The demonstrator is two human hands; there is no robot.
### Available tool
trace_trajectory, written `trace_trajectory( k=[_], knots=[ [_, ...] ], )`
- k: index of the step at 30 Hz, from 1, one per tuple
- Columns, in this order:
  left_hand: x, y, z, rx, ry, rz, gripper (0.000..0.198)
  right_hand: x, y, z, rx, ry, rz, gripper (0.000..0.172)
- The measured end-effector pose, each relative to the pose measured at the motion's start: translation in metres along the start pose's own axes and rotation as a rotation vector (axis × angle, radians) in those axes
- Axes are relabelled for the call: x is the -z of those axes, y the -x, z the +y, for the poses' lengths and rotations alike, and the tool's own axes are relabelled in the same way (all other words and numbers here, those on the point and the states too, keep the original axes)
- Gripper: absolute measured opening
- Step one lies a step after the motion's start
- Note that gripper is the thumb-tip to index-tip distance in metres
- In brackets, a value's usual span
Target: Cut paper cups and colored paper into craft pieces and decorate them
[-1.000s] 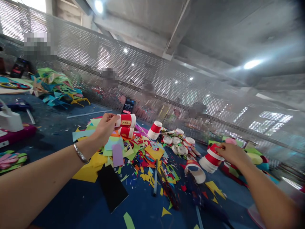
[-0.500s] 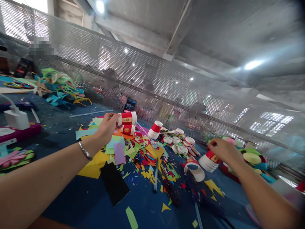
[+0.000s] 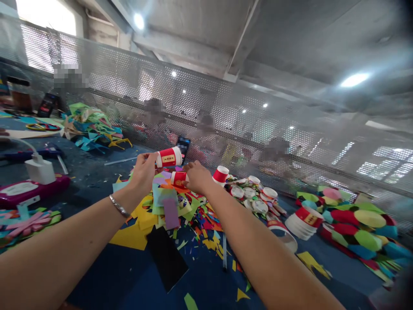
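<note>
My left hand (image 3: 145,171) is closed around a red and white paper cup (image 3: 169,157), held sideways above the paper heap. Just below it, a second red and white paper cup (image 3: 178,178) lies on its side, and my right hand (image 3: 198,177) has its fingers curled over that cup's right end. The fingertips are partly hidden there. Beside my right wrist, a small upside-down stack of cups (image 3: 220,174) stands on the table. Coloured paper scraps (image 3: 193,211) and a purple paper piece (image 3: 171,213) spread out beneath my hands.
Nested cups (image 3: 303,222) and a tipped cup (image 3: 284,236) sit to the right, near colourful paper balls (image 3: 358,221). Cut cup pieces (image 3: 250,193) lie behind my right forearm. A perforated metal screen (image 3: 226,129) borders the back. A white charger (image 3: 40,170) is at left.
My right hand has moved left from the nested cups to the cup lying under my left hand. My left hand still holds its cup. The view has turned slightly left.
</note>
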State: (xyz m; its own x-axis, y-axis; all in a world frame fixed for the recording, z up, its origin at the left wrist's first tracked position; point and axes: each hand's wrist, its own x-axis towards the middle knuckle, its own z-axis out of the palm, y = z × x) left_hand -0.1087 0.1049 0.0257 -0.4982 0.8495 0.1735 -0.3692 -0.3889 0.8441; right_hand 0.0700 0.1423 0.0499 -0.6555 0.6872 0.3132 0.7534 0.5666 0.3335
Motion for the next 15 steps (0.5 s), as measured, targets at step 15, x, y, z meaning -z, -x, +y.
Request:
trace_trajectory(
  k=[15],
  knots=[
    [-0.008, 0.011, 0.004, 0.144, 0.051, -0.092, 0.012, -0.007, 0.019, 0.091, -0.524, -0.228, 0.355, 0.062]
  ],
)
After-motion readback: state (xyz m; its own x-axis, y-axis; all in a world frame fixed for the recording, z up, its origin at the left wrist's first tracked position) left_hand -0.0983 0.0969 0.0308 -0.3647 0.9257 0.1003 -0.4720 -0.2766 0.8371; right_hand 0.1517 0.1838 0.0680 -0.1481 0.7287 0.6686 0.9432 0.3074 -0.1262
